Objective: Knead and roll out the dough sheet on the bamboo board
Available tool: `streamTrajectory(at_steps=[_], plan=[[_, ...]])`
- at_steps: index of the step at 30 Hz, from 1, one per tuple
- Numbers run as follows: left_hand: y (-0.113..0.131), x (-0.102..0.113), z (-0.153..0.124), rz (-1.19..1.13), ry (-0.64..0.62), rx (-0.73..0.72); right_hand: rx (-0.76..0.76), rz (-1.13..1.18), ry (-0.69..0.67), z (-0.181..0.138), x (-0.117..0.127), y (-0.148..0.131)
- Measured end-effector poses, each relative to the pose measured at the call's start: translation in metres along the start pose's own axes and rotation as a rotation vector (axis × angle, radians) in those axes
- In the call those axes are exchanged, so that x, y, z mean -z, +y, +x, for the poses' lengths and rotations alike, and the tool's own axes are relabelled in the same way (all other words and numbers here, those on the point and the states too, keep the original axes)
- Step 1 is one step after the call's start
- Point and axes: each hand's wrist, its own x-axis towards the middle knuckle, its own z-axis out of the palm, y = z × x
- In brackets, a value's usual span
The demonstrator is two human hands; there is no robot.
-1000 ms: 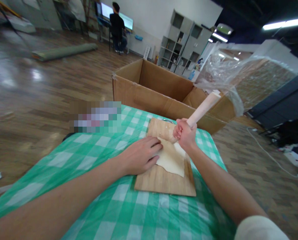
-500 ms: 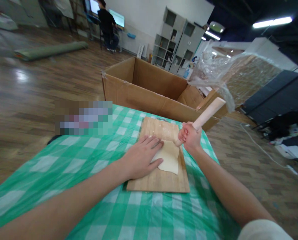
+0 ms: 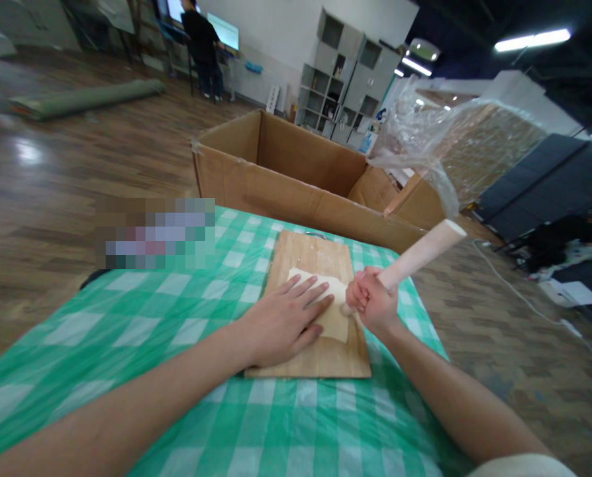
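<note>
A pale, flat sheet of dough (image 3: 336, 324) lies on a wooden cutting board (image 3: 320, 361). My left hand (image 3: 289, 318) rests flat across the left side of the dough, fingers spread and palm down. Wrapped in a fist, my right hand (image 3: 375, 298) grips a wooden rolling pin (image 3: 422, 254) at the board's right edge. The pin tilts up and away to the right, and its lower tip shows below the fist beside the dough's right edge; whether the tip touches the dough I cannot tell. Part of the dough is hidden under my left hand.
A green-and-white checked tablecloth (image 3: 201, 397) covers the table. Beyond it stands a large open cardboard box (image 3: 276, 175), with plastic wrap (image 3: 410, 132) at its right. A blurred-out patch covers the table's left corner. A person (image 3: 201, 43) is by monitors at the back.
My right hand has moved slightly nearer with the rolling pin, which now leans lower. My left hand has shifted on the dough, uncovering its far left corner. The view has turned slightly.
</note>
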Motion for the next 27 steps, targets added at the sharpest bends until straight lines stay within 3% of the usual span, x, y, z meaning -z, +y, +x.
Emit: streamTrajectory(at_steps=[7,15,21,27], plan=[[-0.001,-0.002,0.000,0.015,-0.013,-0.008,0.029,0.033,0.010,0.008,0.008,-0.002],[-0.003,-0.004,-0.001,0.026,-0.015,-0.005,0.029,-0.117,0.023,0.006,0.012,0.014],[-0.009,-0.001,-0.004,0.067,-0.027,0.156,0.030,-0.274,0.063,0.016,0.005,0.007],[-0.048,0.000,-0.021,0.054,-0.033,0.323,-0.020,-0.663,-0.009,0.017,0.013,-0.016]])
